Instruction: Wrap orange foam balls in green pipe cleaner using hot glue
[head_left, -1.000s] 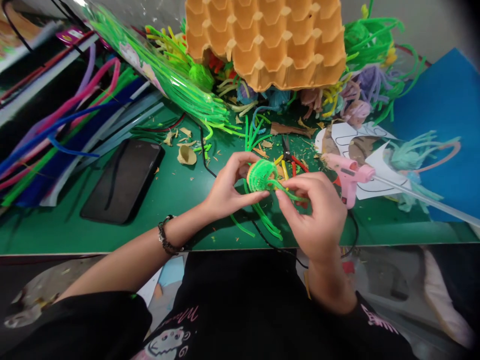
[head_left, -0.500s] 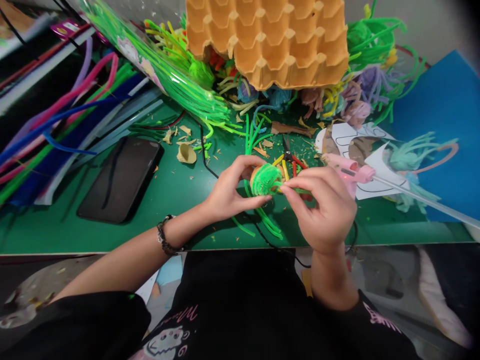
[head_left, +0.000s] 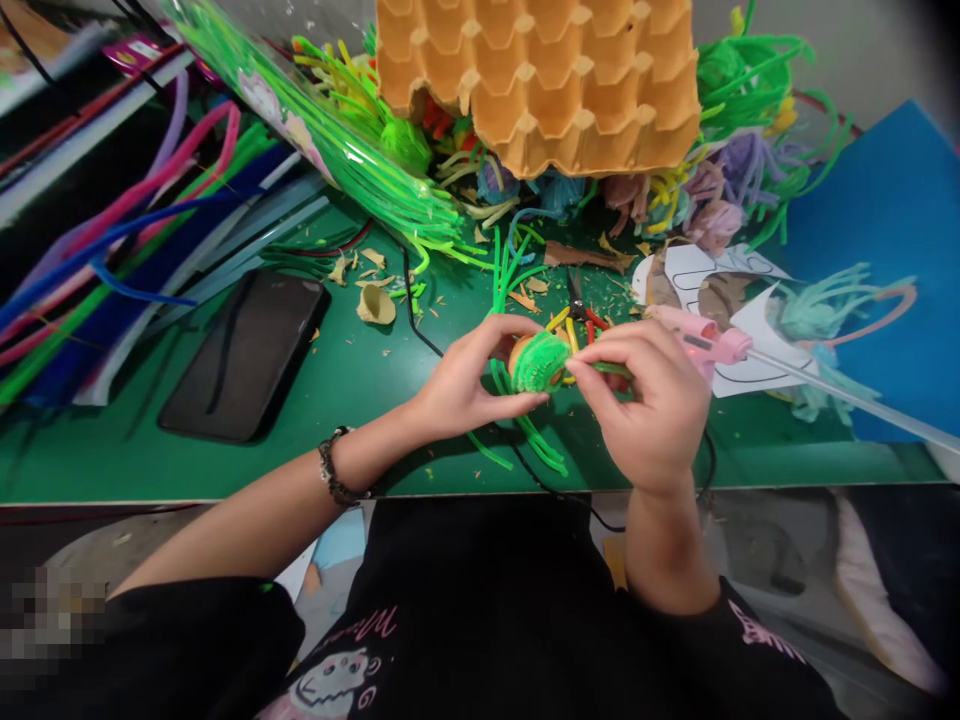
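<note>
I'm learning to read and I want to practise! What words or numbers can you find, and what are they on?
"M...": pink curly writing on the black shirt; the letters after the M are too blurred to read.
Purple packet: pale marks, too small and blurred to read.
White paper: black curvy lines; I can't tell if they are letters.
I can't make out any whole words or numbers.
</note>
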